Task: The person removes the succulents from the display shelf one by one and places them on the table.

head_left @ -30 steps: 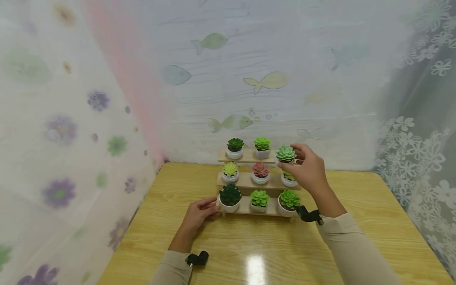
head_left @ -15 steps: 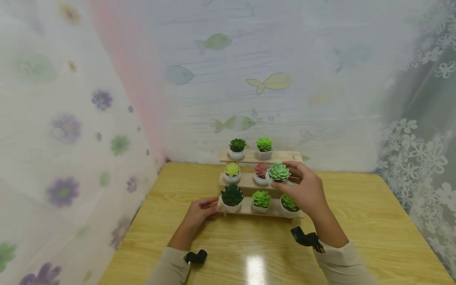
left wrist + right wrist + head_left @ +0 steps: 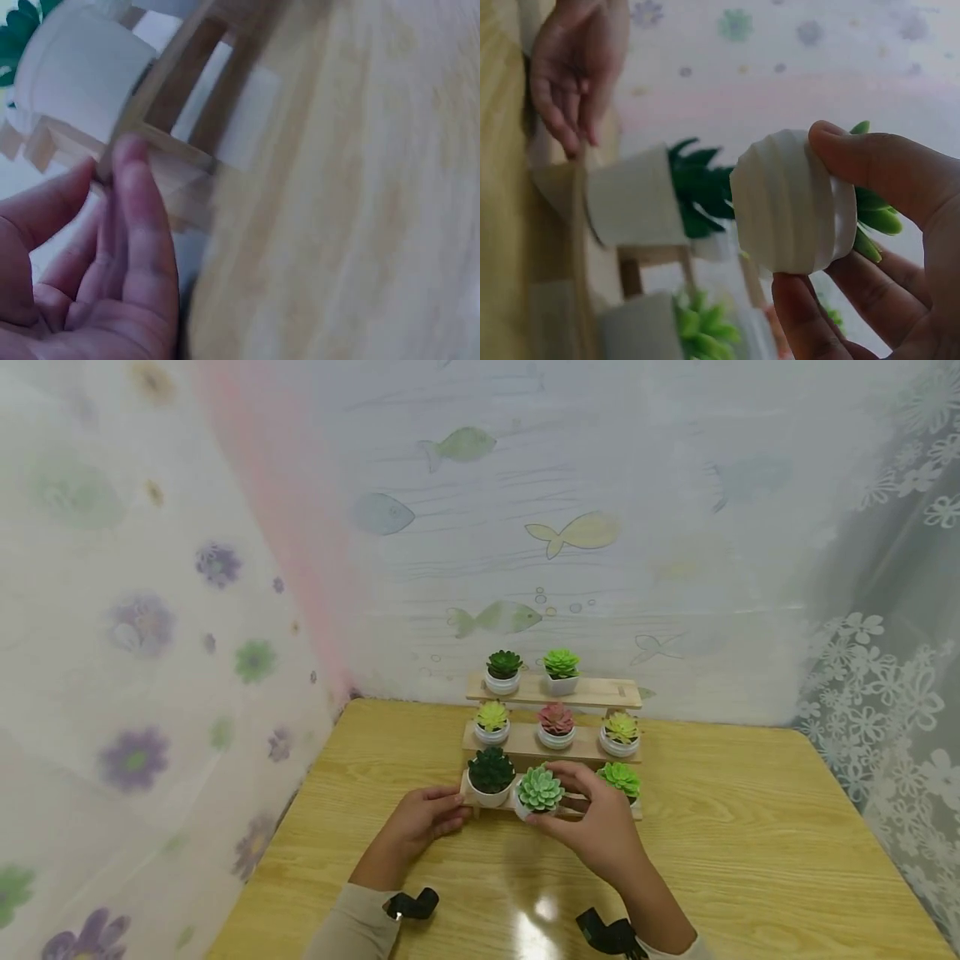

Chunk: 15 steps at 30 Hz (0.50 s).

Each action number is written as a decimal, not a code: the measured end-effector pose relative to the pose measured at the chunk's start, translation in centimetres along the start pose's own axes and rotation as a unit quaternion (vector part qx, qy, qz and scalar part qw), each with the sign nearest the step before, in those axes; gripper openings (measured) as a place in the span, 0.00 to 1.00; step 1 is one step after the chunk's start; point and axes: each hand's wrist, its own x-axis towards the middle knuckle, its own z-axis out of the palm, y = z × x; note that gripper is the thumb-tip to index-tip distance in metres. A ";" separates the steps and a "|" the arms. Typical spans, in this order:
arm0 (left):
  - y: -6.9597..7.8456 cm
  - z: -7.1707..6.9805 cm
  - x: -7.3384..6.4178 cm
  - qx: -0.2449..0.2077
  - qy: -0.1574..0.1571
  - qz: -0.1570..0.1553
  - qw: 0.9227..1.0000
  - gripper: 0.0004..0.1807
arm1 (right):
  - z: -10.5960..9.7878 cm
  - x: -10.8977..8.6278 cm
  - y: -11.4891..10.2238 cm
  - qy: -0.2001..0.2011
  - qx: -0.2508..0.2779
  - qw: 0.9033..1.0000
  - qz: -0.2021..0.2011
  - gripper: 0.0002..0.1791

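Note:
My right hand (image 3: pixel 600 822) grips a pale green potted succulent (image 3: pixel 541 790) by its white ribbed pot (image 3: pixel 791 202), held in the air in front of the lowest tier of a three-tier wooden plant stand (image 3: pixel 577 811). In the head view it covers most of the middle plant on that tier. The left hand (image 3: pixel 420 821) pinches the stand's lower left end between thumb and fingers, as the left wrist view shows. Just beside those fingers stands a dark green succulent (image 3: pixel 491 772) in a smooth white pot.
On the middle tier stand a yellow-green (image 3: pixel 492 717), a red (image 3: pixel 556 718) and another yellowish succulent (image 3: pixel 620 727). The top tier carries two green plants, at left (image 3: pixel 503 666) and centre (image 3: pixel 561 667). A bright green one (image 3: pixel 619 777) is at the lowest tier's right. Patterned curtains (image 3: pixel 480 527) rise behind the wooden table (image 3: pixel 750 827).
My right hand has lifted the pale green succulent off the top tier's right end and brought it down, forward and left. The left hand has stayed at the stand's corner.

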 end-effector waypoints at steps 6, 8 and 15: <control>-0.1 -0.3 0.2 -0.047 -0.018 -0.014 0.999 0.18 | 3.3 -0.9 1.3 -0.027 0.036 0.999 0.022 0.39; -0.2 -0.4 0.3 -0.049 -0.023 -0.011 0.998 0.15 | 4.3 -1.2 1.8 -0.037 0.038 0.998 0.021 0.39; -0.4 -0.5 0.4 -0.043 -0.028 -0.012 0.999 0.17 | 7.1 -1.7 3.3 -0.076 0.066 0.995 0.017 0.37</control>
